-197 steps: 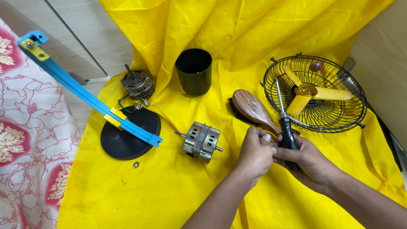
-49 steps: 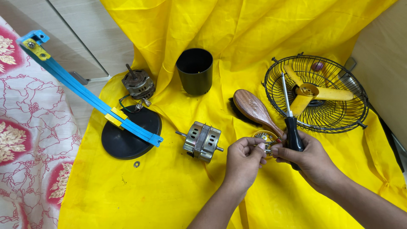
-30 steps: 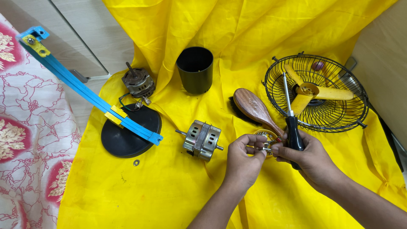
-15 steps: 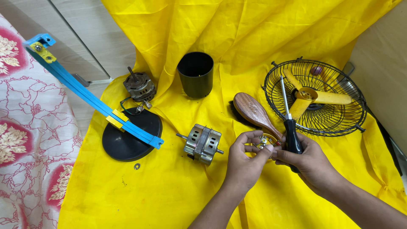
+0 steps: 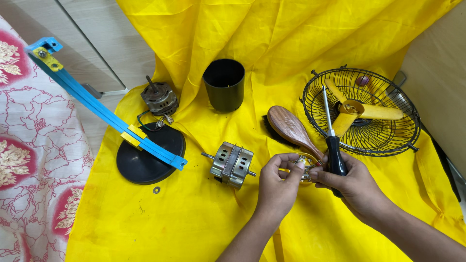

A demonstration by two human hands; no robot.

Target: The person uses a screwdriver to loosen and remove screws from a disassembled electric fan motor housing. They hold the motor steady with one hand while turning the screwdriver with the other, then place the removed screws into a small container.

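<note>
My left hand (image 5: pixel 279 187) pinches a small round metal part (image 5: pixel 306 161) with wires, held above the yellow cloth (image 5: pixel 194 218). My right hand (image 5: pixel 354 182) touches the same part with its fingertips and also grips a screwdriver (image 5: pixel 332 140) with a black handle, its shaft pointing up toward the fan cage. A silver fan motor (image 5: pixel 232 164) lies just left of my left hand. A brown wooden brush (image 5: pixel 291 127) lies just beyond both hands.
A black wire fan cage (image 5: pixel 359 111) with yellow blades sits at the right. A black cup (image 5: pixel 224 85) stands at the back. A second motor (image 5: pixel 159 99), a black round base (image 5: pixel 150 155) and a blue bar (image 5: pixel 104 109) lie at the left. A small washer (image 5: pixel 156 190) rests near the base.
My hands have come closer together around the small metal part, turning it between the fingers. The screwdriver stays in my right hand, and the view has shifted slightly.
</note>
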